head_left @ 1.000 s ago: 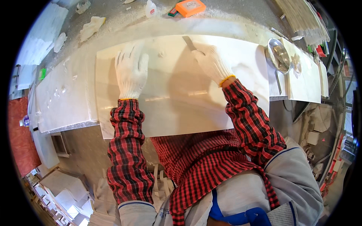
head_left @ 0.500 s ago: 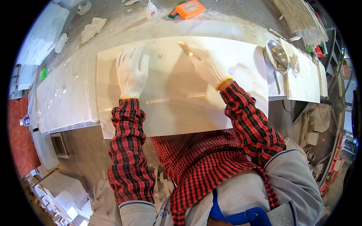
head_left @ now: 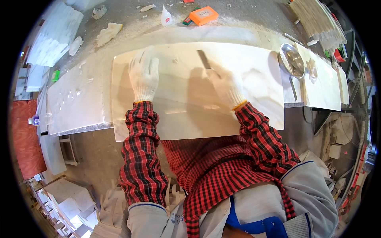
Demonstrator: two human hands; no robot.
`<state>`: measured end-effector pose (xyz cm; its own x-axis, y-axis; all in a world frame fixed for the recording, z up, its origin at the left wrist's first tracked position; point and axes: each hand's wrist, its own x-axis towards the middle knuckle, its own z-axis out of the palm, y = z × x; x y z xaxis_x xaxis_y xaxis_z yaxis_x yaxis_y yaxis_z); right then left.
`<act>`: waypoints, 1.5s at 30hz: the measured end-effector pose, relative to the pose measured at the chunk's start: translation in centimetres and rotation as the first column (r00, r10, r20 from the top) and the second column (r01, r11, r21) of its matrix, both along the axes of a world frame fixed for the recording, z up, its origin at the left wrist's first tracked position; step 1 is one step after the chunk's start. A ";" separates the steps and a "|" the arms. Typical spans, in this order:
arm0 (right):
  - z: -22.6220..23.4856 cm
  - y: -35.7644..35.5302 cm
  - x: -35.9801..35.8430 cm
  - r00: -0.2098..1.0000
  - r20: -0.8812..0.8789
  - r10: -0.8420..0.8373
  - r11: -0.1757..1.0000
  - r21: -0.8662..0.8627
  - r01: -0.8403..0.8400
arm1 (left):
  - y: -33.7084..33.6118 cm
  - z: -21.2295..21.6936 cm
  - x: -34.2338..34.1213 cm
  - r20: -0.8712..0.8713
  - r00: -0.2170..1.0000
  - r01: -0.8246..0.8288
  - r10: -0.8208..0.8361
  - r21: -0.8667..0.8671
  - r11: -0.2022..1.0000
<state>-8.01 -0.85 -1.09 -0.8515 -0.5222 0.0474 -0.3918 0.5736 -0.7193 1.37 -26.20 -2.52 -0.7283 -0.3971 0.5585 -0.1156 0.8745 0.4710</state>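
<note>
A large polished slab of pale, veined stone lies in front of me, its near edge overhanging the bench. My left hand, in a white knit glove, rests flat on the slab's left part with fingers stretched out. In my right hand, gloved the same way, is a thin, flat metal scraper blade. Its free end points up and left over the slab. The glove hides the held end, and I cannot tell whether the blade touches the stone.
A metal bowl and a dark thin strip stand right of the slab. Behind are a white squeeze bottle, an orange box and a crumpled cloth or glove. Another pale slab lies left.
My right hand has shifted slightly down and right with the blade, which now looks dark rather than gleaming. My left hand stays on the slab. The whole view has shifted a little.
</note>
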 end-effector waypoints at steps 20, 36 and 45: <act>-2.5 3.1 -1.9 0.991 -0.088 -0.102 0.971 -0.226 0.080 | 5.2 1.9 5.7 0.464 0.815 -0.217 0.348 -0.312 0.925; -3.4 3.0 -2.3 0.987 -0.125 -0.098 0.972 -0.227 0.067 | 3.2 2.2 8.0 0.278 0.960 0.097 -0.025 -0.248 0.964; -2.5 2.9 -1.9 0.988 -0.106 -0.111 0.988 -0.121 0.098 | 5.4 1.3 6.8 0.155 0.905 0.387 -0.397 0.091 0.918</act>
<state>-9.87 2.07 -3.61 -0.8868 -0.4164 0.2005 -0.4163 0.5315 -0.7377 8.19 -20.79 -1.17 -0.9123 -0.0881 0.3999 0.1493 0.8378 0.5251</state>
